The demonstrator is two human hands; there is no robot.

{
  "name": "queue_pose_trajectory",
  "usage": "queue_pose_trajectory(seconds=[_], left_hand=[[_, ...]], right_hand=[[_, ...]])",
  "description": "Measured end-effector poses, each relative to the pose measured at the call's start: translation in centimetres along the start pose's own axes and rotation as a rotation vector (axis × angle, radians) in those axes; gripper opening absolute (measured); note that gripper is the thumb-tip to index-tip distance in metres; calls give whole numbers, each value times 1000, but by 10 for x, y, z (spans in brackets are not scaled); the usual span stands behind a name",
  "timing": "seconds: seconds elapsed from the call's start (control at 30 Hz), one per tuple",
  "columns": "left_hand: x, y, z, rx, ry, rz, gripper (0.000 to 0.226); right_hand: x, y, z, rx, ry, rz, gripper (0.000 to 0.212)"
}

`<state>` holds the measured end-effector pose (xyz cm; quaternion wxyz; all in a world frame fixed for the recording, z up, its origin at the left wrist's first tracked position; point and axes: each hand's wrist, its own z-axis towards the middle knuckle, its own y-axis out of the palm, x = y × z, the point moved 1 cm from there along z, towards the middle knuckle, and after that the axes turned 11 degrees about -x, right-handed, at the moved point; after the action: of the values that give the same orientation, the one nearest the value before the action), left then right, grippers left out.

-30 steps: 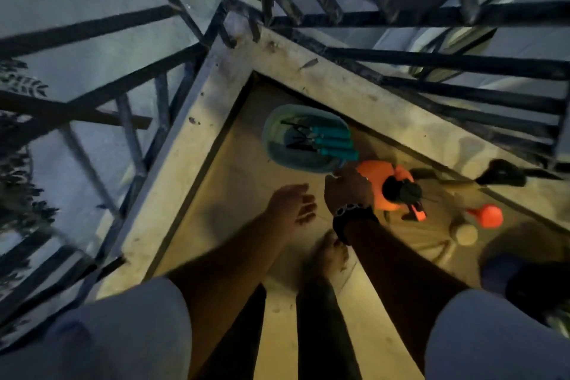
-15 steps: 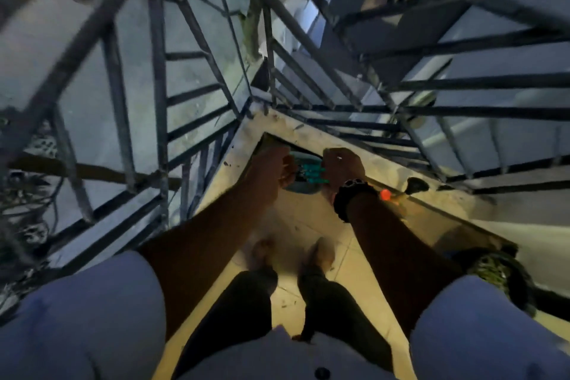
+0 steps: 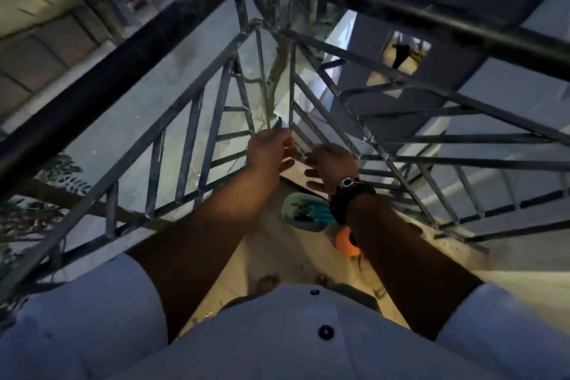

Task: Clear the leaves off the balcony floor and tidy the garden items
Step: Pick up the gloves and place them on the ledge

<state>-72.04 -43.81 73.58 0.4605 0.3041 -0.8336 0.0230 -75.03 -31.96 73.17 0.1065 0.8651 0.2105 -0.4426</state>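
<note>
Left hand point(image 3: 267, 148) and right hand point(image 3: 330, 163) up by the dark metal railing point(image 3: 197, 129), fingers spread, holding nothing. Round pale green bowl point(image 3: 288, 208) of teal-handled tools point(image 3: 320, 213) down on the tan floor point(image 3: 271, 253), beside the orange sprayer point(image 3: 343, 242).

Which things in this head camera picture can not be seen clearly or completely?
- Round orange plastic sprayer: mostly hidden behind the right forearm.
- Dark tools with teal handles in the pale green oval tray: too small and dim to identify.
- Left hand and right hand at the grey metal railing: motion blur hides whether they hold anything.
- Feet: cut off by the white shirt.
</note>
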Motion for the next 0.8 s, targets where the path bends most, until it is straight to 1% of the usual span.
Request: queue_pose_trajectory(seconds=[0.1,0.23,0.33,0.4,0.6,0.7,0.8], left_hand=[[-6,-9,-11,91,56,-92,9],[-20,-16,-35,240,73,-187,9],[-34,-24,-61,347,110,-293,10],[-40,-34,-80,404,140,-337,10],[-62,-89,-160,637,280,-489,11],[-74,-117,-209,760,333,-523,9],[-88,-146,-253,845,363,-551,7]], right_hand=[[-8,3,-3,-75,-1,-55,15],[-15,8,-10,-205,-3,-128,14],[-13,19,-22,-337,-37,-239,16],[-9,30,-29,-387,-47,-299,14],[15,91,-83,-620,-95,-430,15],[29,129,-120,-719,-105,-461,14],[44,167,-158,-829,-104,-475,18]])
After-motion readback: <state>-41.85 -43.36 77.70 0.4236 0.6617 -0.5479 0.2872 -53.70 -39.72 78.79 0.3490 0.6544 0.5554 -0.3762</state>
